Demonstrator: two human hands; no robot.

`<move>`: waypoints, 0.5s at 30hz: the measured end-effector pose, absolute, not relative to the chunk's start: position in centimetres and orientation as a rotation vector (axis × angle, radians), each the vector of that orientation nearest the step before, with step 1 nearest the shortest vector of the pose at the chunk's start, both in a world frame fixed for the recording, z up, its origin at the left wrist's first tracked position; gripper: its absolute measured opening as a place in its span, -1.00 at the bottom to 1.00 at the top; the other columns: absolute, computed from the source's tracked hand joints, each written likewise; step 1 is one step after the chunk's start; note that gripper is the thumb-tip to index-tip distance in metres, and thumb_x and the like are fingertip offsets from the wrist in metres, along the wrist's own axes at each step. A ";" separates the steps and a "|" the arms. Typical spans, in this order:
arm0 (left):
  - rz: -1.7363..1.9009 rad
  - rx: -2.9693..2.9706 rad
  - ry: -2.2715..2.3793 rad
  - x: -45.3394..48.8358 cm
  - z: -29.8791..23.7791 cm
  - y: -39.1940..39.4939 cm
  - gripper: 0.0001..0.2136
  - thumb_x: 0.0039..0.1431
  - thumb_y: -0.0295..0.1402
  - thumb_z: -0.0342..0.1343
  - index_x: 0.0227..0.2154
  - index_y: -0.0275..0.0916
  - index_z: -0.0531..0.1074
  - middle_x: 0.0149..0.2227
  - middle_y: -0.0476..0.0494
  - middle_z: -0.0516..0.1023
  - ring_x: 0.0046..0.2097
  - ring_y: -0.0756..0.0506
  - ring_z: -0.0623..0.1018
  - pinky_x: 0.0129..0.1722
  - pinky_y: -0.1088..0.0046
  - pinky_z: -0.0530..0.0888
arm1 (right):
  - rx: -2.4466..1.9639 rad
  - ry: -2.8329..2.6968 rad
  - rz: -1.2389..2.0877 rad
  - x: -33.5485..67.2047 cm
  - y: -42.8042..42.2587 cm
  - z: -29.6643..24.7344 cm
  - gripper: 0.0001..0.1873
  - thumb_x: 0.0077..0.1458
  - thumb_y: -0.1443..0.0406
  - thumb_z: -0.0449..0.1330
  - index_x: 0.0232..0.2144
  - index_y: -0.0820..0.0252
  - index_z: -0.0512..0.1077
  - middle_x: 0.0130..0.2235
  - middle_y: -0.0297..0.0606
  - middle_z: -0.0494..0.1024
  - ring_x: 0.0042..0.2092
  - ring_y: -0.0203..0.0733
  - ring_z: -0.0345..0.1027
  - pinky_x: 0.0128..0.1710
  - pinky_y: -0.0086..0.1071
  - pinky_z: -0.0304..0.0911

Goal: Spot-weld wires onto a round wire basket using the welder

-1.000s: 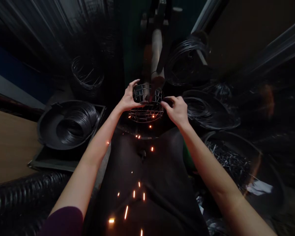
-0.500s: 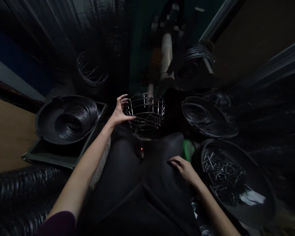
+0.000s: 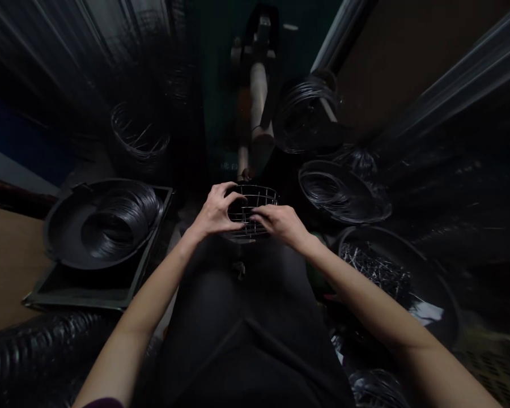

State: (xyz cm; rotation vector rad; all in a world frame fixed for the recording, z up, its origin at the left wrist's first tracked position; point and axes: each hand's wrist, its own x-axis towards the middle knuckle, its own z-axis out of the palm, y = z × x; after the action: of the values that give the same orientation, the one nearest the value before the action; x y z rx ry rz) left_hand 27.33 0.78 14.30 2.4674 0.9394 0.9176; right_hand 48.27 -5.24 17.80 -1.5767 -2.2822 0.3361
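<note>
A round wire basket (image 3: 259, 196) of thin shiny metal rods stands just beyond my lap, under a machine's rod. My left hand (image 3: 216, 211) grips its left side, thumb at the front and fingers curled over the top rim. At the basket's front is my right hand (image 3: 283, 222), with thumb and fingertips pinched together against the wires. Whatever lies between those fingertips is too dark and small to make out. The fingers cover part of the basket's front and left side.
A machine with a pale cylindrical arm (image 3: 259, 99) rises behind the basket. To the left, a dark basin (image 3: 68, 226) holds coiled wire rings (image 3: 121, 221). On the right are a basin of wire rings (image 3: 365, 209) and a larger basin (image 3: 433, 283) with short wire pieces.
My right hand has moved from above my lap up to the basket's front. My left hand now curls more tightly around the basket's side, and the basket sits slightly lower in view.
</note>
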 end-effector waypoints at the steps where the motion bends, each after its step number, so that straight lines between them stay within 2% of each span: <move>1: 0.934 2.456 0.944 27.4 14.2 0.9 -0.43 -0.19 -0.17 0.41 -0.06 -0.18 0.45 0.14 -0.29 0.30 0.17 -0.35 0.32 0.17 -0.02 0.33 | -1.554 -2.384 0.200 48.2 -5.4 17.6 -0.71 0.21 0.25 0.20 -0.04 0.17 0.54 -0.07 -0.16 0.62 -0.19 -0.10 0.55 -0.33 -0.38 0.34; 3: 0.952 2.423 0.962 27.4 14.0 1.1 -0.41 -0.20 -0.17 0.42 -0.05 -0.19 0.44 0.13 -0.29 0.31 0.16 -0.33 0.34 0.16 0.00 0.35 | -1.506 -2.533 0.021 48.3 -5.8 17.4 -0.65 0.23 0.28 0.16 0.06 0.12 0.47 0.02 -0.19 0.57 -0.21 -0.12 0.56 -0.44 -0.40 0.30; 5: 0.952 2.387 0.978 27.6 13.9 1.4 -0.41 -0.21 -0.18 0.43 -0.04 -0.18 0.44 0.13 -0.27 0.31 0.16 -0.32 0.34 0.15 0.01 0.36 | -1.479 -2.598 -0.094 48.6 -5.9 17.5 -0.66 0.26 0.29 0.12 0.05 0.09 0.48 0.00 -0.24 0.59 -0.27 -0.18 0.55 -0.51 -0.43 0.24; 15: 0.949 2.352 0.966 28.3 14.4 3.0 -0.43 -0.19 -0.25 0.42 -0.05 -0.19 0.42 0.13 -0.26 0.30 0.18 -0.31 0.32 0.19 0.00 0.34 | -1.462 -2.630 -0.247 49.3 -3.9 18.0 -0.71 0.31 0.23 0.07 -0.01 0.06 0.50 -0.04 -0.32 0.60 -0.30 -0.23 0.54 -0.55 -0.43 0.10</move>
State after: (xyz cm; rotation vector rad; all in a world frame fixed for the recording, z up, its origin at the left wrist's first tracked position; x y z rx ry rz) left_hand 28.29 2.97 14.37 2.3522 0.9655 0.9488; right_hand 49.29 -3.89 18.03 -1.4619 -2.6300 -0.2471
